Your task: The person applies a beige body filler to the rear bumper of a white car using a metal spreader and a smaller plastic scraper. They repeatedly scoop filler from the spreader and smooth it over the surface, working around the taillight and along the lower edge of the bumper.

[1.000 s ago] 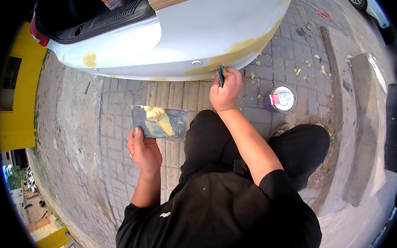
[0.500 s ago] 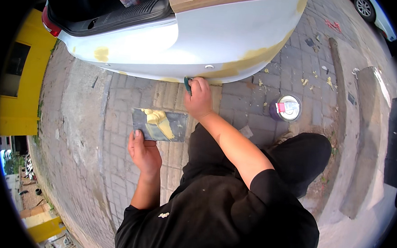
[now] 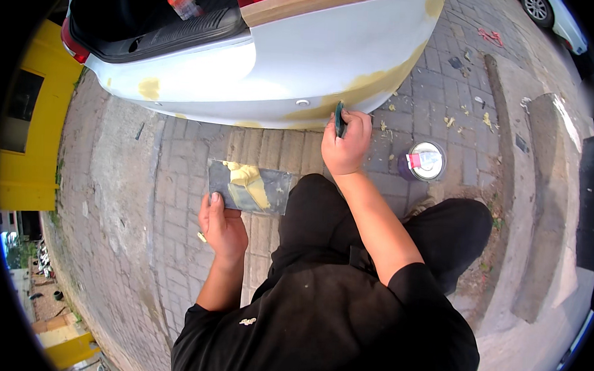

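A brick pavement (image 3: 186, 147) is bounded along its right edge by a raised kerb (image 3: 511, 148), and its far edge is overhung by the rear of a white car (image 3: 316, 60). Yellowish patches (image 3: 374, 86) are spread along the lower edge of the car's bumper, the broadest toward its right corner. The open boot (image 3: 184, 36) is lined in black, and a bottle is held in it near the sill's right end.

A flat grey board (image 3: 278, 188) is held above the pavement, its lower left corner gripped by the left hand (image 3: 223, 232), whose fingers are clamped on it with the thumb on top. A round, purple-sided tin (image 3: 404, 165) is stood on the pavement between the right hand (image 3: 347, 144) and the kerb; its contents cannot be made out. The right fingers are clamped on a dark green spreader (image 3: 340, 121), held at the bumper's lower edge; whether the bumper is touched cannot be told.

The bottle (image 3: 183, 4) is white-capped and orange-red. Pale yellow paste (image 3: 244, 175) is heaped at the board's upper edge and smeared toward its lower right. A small red-and-white packet (image 3: 421, 161) is laid on the tin's pale top.
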